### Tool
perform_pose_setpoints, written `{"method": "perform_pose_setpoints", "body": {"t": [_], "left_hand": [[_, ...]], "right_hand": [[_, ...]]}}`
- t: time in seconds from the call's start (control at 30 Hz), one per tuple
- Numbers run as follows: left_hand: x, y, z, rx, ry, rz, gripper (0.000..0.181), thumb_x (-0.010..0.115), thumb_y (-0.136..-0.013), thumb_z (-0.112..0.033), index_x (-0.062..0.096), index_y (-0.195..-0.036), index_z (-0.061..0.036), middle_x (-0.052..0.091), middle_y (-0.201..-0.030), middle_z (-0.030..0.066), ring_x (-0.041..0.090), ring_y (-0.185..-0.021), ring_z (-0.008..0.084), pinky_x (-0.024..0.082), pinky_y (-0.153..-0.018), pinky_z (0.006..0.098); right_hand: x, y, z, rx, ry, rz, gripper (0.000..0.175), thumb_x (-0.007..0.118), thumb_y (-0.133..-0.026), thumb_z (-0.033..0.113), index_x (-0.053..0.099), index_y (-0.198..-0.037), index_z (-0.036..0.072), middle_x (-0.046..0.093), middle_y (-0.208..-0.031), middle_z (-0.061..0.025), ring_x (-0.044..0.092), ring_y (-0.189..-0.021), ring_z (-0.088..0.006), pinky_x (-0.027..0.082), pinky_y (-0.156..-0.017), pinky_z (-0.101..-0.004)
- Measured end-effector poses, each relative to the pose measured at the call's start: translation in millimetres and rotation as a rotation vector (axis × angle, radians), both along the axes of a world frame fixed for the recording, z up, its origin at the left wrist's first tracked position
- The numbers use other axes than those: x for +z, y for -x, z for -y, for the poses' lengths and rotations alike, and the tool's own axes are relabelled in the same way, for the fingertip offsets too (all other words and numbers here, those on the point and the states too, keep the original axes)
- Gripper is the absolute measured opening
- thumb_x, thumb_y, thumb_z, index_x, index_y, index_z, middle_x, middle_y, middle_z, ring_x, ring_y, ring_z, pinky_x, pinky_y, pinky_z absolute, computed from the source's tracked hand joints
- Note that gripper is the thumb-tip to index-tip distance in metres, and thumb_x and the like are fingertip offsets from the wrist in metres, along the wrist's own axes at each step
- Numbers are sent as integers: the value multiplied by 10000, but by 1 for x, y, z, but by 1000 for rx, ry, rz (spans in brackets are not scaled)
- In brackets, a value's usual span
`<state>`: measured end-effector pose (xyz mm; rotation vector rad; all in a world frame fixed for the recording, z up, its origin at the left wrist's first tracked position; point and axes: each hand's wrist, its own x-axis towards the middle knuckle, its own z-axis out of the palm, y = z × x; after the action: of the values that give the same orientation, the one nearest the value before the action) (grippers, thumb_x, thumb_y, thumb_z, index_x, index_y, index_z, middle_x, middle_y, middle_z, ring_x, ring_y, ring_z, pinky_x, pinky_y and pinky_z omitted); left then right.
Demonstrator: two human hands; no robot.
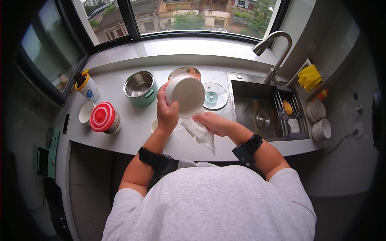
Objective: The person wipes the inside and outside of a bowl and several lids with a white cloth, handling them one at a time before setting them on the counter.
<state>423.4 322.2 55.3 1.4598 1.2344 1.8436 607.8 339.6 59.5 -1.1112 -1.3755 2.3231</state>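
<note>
My left hand (168,110) grips a white bowl (187,95) by its left side, thumb at the rim, with the bowl tilted and its inside towards the camera. A white cloth (199,132) hangs from my right hand (211,120), which pinches it at the bowl's lower rim. Behind the held bowl lies a round dish with an orange pattern (190,71), partly hidden. Right of it a glass lid (216,95) with a green knob rests on the counter. Another small white bowl (154,125) is mostly covered by my left hand and forearm.
A green pot (141,99), red-lidded container (103,117), white bowl (86,113), chopstick holder (90,90) and phone (66,123) stand or lie on the left. On the right are the sink (250,108), faucet (279,54), stacked bowls (321,129) and yellow gloves (310,77).
</note>
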Motion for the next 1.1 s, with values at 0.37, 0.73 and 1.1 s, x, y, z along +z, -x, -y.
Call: {"method": "perform_pose_setpoints", "body": {"t": [0.37, 0.73, 1.1], "left_hand": [[-9, 3, 15, -58, 132, 75, 581, 589, -922, -311, 348, -1343, 8, 493, -1227, 166, 513, -1100, 217, 427, -945, 332], [-9, -24, 30, -78, 138, 10, 587, 520, -958, -381, 330, -1392, -35, 422, -1330, 123, 429, -1207, 207, 332, -1037, 330], [-10, -22, 38, -79, 165, -3, 630, 539, -941, -413, 328, -1391, -26, 434, -1324, 128, 442, -1198, 209, 347, -1030, 331]], "right_hand": [[58, -34, 3, -153, -1095, 291, 549, 686, -819, 292, 333, -1171, 62, 598, -945, -201, 659, -797, -325, 517, -721, -387], [16, 37, 1, -396, -1861, 508, 165, 666, -742, 117, 586, -867, 43, 411, -1188, -160, 589, -942, -289, 563, -659, -319], [2, 24, 5, -373, -1915, 302, 311, 667, -737, 122, 617, -1039, 70, 500, -1051, -124, 583, -888, -283, 536, -697, -356]]}}
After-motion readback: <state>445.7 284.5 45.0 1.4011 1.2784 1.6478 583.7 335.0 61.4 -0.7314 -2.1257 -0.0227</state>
